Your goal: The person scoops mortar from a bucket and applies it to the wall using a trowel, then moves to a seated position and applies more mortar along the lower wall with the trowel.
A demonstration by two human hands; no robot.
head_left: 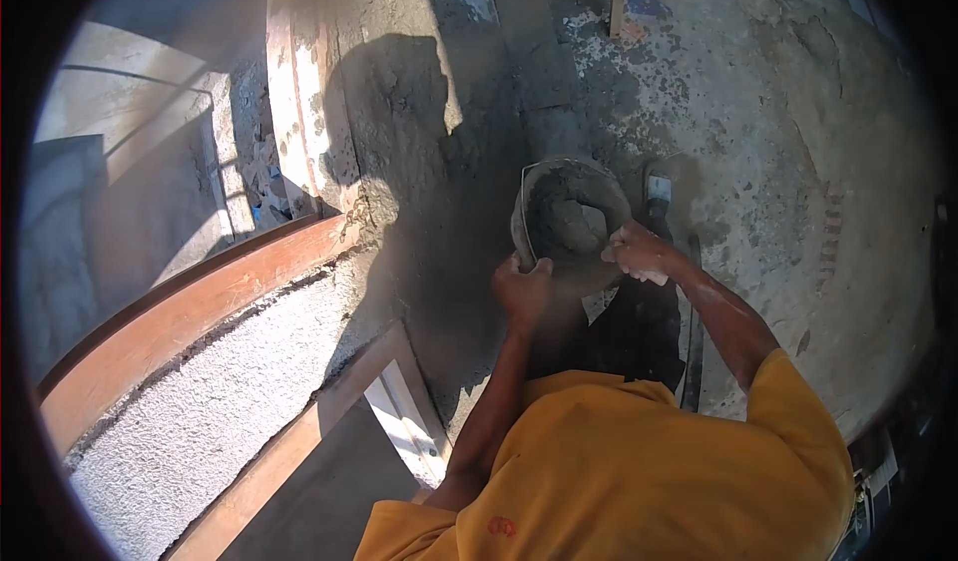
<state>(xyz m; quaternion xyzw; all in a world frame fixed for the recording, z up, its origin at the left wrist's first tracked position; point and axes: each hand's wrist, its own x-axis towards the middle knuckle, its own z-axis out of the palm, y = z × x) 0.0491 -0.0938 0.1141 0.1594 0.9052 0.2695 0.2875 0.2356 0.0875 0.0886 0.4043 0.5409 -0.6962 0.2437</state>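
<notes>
A round, dirty bucket point(527, 224) with grey wet-looking material point(577, 224) inside is in front of my body. My left hand point(523, 289) is closed on its near left rim. At the right side of the rim, my right hand point(639, 252) is closed, its fingers coated with pale grey material; whether it grips the rim or something else there is hidden. A tool with a pale end point(659, 188) and a dark handle lies just beyond my right hand.
A reddish-brown frame beam point(200, 306) curves along the left, beside a rough white surface point(215, 401). Another wooden frame point(384, 361) stands nearer. A wooden strip point(619, 0) is at the top. The stained grey floor point(768, 212) extends right.
</notes>
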